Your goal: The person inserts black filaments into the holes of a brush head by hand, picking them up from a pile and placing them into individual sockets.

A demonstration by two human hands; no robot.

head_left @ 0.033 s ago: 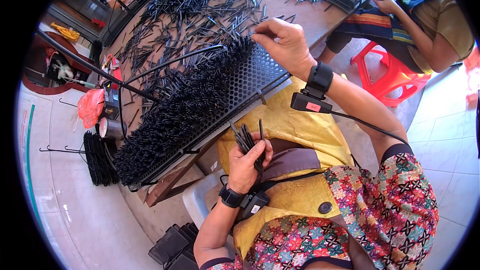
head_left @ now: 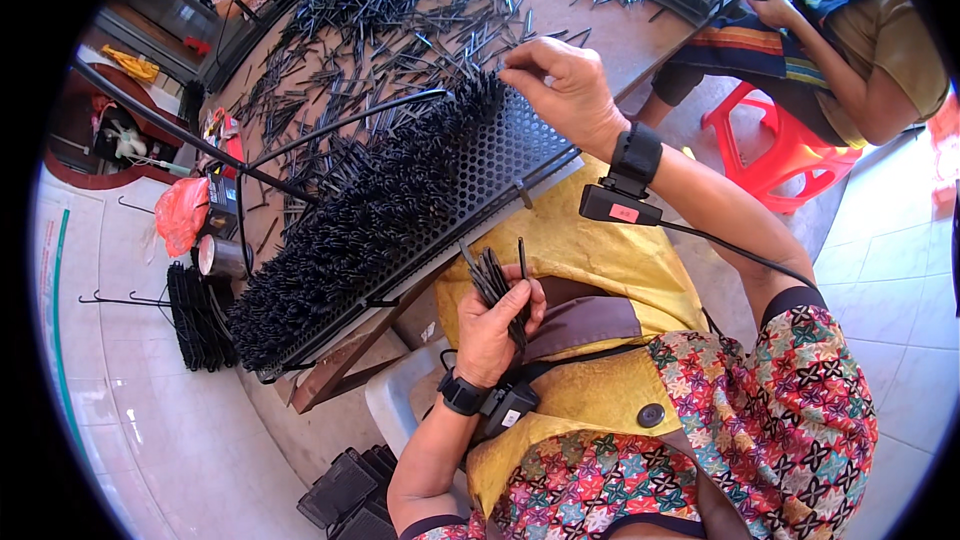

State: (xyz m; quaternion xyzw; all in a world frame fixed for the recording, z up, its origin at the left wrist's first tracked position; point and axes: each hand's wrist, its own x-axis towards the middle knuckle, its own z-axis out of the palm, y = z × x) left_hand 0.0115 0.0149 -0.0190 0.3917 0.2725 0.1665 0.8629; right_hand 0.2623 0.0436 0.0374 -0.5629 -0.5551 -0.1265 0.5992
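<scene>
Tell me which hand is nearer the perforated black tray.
Right. The right hand touches the perforated black tray at its top edge; the left hand holds a bunch of black sticks just below it.

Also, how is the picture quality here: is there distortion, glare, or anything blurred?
In the head view, straight lines such as the table edge bend toward the dark round rim; sunlight washes out the floor tiles at right; a blurred patch sits at top left; the left hand, its bundle of black sticks and the perforated board stay sharp.
</scene>
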